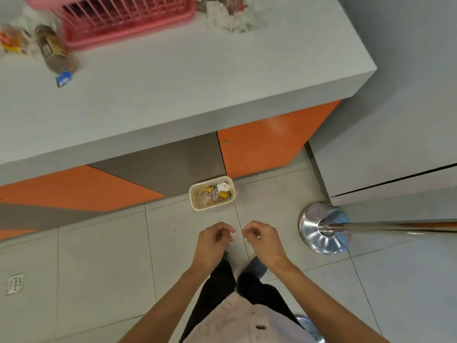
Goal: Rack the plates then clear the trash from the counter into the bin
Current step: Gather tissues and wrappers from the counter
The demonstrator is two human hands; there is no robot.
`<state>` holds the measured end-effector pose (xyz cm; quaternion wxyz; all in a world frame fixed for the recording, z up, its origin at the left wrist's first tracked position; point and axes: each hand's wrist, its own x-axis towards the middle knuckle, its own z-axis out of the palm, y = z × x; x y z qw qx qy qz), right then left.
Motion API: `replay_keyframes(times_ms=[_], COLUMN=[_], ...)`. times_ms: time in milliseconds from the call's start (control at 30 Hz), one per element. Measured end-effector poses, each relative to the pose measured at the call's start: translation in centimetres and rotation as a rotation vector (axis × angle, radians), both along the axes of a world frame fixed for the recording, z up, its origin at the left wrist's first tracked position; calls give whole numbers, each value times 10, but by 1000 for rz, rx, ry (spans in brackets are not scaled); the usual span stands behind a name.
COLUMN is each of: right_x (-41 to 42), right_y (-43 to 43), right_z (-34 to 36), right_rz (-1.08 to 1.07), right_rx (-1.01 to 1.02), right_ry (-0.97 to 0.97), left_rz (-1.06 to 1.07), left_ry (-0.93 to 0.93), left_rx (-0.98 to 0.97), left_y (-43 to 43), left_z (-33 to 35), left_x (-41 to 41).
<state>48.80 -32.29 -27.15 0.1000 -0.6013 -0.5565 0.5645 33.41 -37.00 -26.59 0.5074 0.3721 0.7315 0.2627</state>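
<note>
A small cream bin (193, 203) stands on the floor against the counter base, holding several wrappers and crumpled papers. My left hand (213, 241) and my right hand (261, 240) hover side by side above the floor just in front of the bin, fingers loosely curled, nothing in either. On the grey counter (173, 82) a pink dish rack (128, 18) sits at the far edge. A brown wrapped packet (53, 49) and colourful wrappers (13, 40) lie at the left. Crumpled paper and plastic (230, 13) lie right of the rack. No plates are visible.
A steel post with a round chrome base (321, 229) stands on the floor to the right of my hands. A grey cabinet (395, 120) closes the right side. A floor drain (14, 283) is at the lower left. My legs and feet are below my hands.
</note>
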Motion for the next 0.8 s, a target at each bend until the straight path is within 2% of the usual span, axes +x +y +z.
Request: replay_keyframes(times_ms=[300, 600, 700, 800], right_x=[51, 88, 93, 91], right_y=[-10, 41, 66, 96], right_z=[45, 80, 93, 110], right_rz=[-26, -35, -123, -192], right_rx=[25, 142, 144, 137], right_ry=[34, 124, 223, 359], left_rz=[-50, -13, -27, -138], left_ry=[15, -45, -54, 38], left_rx=[28, 121, 165, 243], left_y=[7, 41, 68, 103], left_z=[56, 83, 94, 110], left_x=[46, 65, 66, 63])
